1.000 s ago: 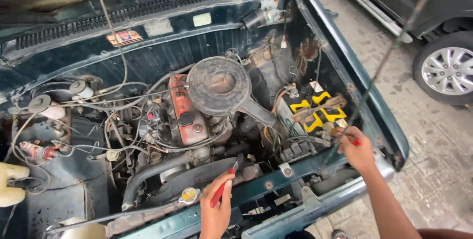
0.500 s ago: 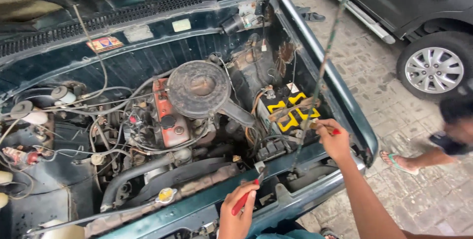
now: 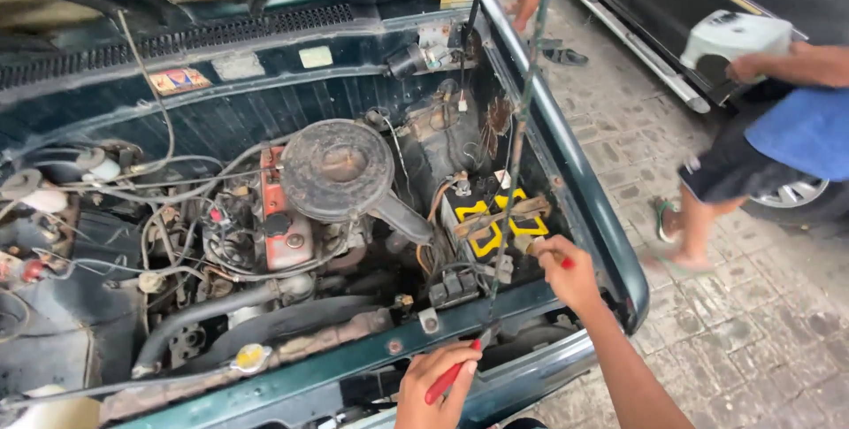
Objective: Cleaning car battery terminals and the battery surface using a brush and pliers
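Battery (image 3: 492, 227) with yellow caps sits at the right-hand side of the open engine bay, just inside the dark green fender (image 3: 584, 190), with a rusty hold-down bar (image 3: 500, 218) lying across its top. From the head camera, the right hand (image 3: 569, 277) is closed around a small red-handled tool (image 3: 544, 250), its tip right at the near corner of the battery. Down at the bottom edge, the left hand (image 3: 435, 386) is wrapped around a red-handled screwdriver (image 3: 453, 374), hovering over the front crossmember (image 3: 354, 363) of the car. A thin prop rod (image 3: 523, 119) runs down from the top of the view, past the battery, toward the front of the bay between the two hands. Centre of the bay, the round black air cleaner (image 3: 337, 169) sits over the engine, with the red valve cover (image 3: 281, 221) beside it and a tangle of hoses and wires off to the left. A yellow radiator cap (image 3: 251, 357) shows near the front. Off to the right, on the paved ground (image 3: 752, 340), another person in a blue shirt and dark shorts (image 3: 738, 164) is beside a dark parked car, carrying a pale plastic stool (image 3: 734, 38).
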